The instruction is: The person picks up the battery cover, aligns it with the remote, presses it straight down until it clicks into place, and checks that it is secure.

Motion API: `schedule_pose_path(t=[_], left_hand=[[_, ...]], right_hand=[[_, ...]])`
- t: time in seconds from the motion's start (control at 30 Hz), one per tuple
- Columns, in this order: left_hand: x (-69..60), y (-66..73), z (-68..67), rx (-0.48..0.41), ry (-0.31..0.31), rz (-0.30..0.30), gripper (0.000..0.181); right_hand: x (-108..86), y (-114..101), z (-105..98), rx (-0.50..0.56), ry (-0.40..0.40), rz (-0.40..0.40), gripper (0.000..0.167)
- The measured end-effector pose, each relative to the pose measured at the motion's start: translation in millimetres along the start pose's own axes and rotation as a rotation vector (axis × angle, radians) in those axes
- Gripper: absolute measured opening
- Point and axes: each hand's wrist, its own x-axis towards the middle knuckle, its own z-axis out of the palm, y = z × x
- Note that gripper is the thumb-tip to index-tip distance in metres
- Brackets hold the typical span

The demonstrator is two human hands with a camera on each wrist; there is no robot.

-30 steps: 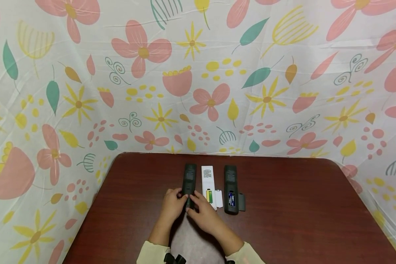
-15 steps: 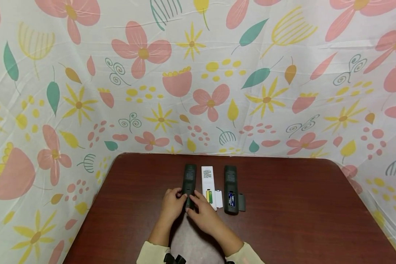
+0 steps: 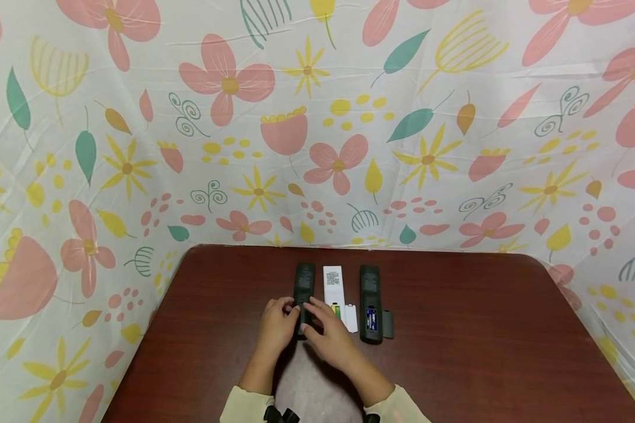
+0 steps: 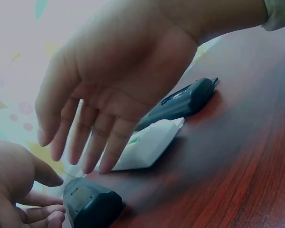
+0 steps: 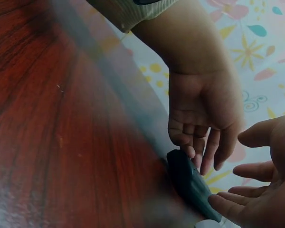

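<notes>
A dark remote (image 3: pixel 304 282) lies face down at the left of three remotes. My left hand (image 3: pixel 276 329) holds its left side, fingertips against the edge and thumb near the top face. Above its lower part my right hand (image 3: pixel 332 341) hovers with spread fingers. In the left wrist view the right hand (image 4: pixel 123 71) hangs clear above the remote (image 4: pixel 95 206), beside the left hand (image 4: pixel 14 185). In the right wrist view the left fingers touch the remote (image 5: pixel 187 183). Whether its battery compartment is covered, I cannot tell.
To the right lies a white remote (image 3: pixel 333 279) with a green-yellow battery, its cover (image 3: pixel 351 318) alongside. Farther right is another dark remote (image 3: pixel 370 285) with blue batteries showing and its cover (image 3: pixel 388 324) beside it. A floral cloth hangs behind the table (image 3: pixel 481 329).
My right hand has lifted off the dark remote's near end and shifted slightly forward, now hiding part of the white remote's battery. The left hand has barely moved.
</notes>
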Motion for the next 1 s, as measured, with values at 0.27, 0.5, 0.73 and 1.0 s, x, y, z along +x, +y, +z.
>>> schedule_pose_path(t=[0.27,0.5,0.73,1.0], left_hand=[[-2.4,6.4,4.1,-0.021,0.04,0.055,0.028],[-5.6,11.2,7.8,-0.068,0.039,0.088,0.026],[-9.9,16.2,13.3,-0.124,0.039,0.107,0.025],[-14.0,19.0,18.7,-0.153,-0.01,0.122,0.028]], right_hand=[[2.7,-2,-8,-0.003,0.052,-0.032,0.049],[2.3,-2,-16,-0.002,0.071,-0.015,0.047],[-2.4,1,-27,-0.044,0.116,0.03,0.045],[-4.9,7,-37,-0.083,0.151,0.059,0.045]])
